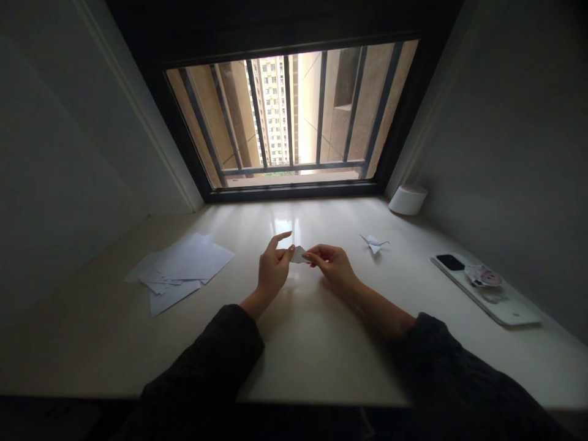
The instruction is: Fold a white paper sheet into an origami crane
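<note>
Between my hands, above the pale windowsill (316, 343), is a small folded piece of paper (299, 255). My left hand (274, 263) pinches its left end between thumb and a bent finger, while the index finger points out above it. At the right end, my right hand (331, 263) grips the paper with thumb and fingertips. The fingers cover both ends of it, and its exact folded shape is too small to make out. To the right of my right hand sits a white origami crane (375, 244) on the sill.
Loose sheets of white paper (188, 263) lie in an overlapping pile at the left. A phone (487, 291) with a cartoon grip on its back lies at the right. A white cylindrical object (408, 200) stands by the right wall, near the barred window (294, 191).
</note>
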The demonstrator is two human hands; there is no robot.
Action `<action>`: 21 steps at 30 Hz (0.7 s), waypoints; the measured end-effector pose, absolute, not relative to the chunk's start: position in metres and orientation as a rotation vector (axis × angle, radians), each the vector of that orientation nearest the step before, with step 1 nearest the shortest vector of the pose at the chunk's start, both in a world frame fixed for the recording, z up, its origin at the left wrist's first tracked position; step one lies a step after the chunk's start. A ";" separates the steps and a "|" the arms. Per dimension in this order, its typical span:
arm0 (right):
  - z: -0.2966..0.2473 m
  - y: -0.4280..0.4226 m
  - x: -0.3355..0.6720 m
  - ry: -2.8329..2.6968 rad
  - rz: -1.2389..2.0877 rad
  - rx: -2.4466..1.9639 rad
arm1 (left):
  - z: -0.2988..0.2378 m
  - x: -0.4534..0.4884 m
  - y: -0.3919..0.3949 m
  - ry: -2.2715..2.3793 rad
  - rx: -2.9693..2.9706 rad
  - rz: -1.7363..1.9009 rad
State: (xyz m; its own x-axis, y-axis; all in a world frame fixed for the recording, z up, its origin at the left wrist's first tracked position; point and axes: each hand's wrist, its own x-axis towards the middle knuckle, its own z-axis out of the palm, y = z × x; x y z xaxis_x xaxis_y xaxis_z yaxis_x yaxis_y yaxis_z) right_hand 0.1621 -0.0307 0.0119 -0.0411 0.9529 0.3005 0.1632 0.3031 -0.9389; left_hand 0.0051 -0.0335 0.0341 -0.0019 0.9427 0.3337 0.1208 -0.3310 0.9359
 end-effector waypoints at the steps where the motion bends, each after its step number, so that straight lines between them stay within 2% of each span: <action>1: 0.012 -0.031 0.162 -1.488 0.881 -1.103 | 0.032 0.005 -0.032 1.126 1.507 1.405; 6: 0.010 -0.030 0.164 -1.520 0.843 -1.123 | 0.025 0.002 -0.028 1.073 1.442 1.379; 14: 0.006 -0.023 0.164 -1.241 1.057 -1.088 | 0.025 0.001 -0.019 0.985 1.248 1.189; 21: 0.005 -0.023 0.161 -1.231 0.983 -1.062 | 0.025 0.004 -0.024 0.942 1.278 1.092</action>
State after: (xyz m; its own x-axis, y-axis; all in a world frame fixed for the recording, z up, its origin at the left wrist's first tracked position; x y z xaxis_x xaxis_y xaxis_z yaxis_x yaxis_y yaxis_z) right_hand 0.1614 -0.0231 0.0048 0.0906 0.9688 0.2307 -0.0104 0.2325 -0.9725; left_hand 0.0042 -0.0244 0.0254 0.2447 0.9684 0.0486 -0.0939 -0.0263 0.9952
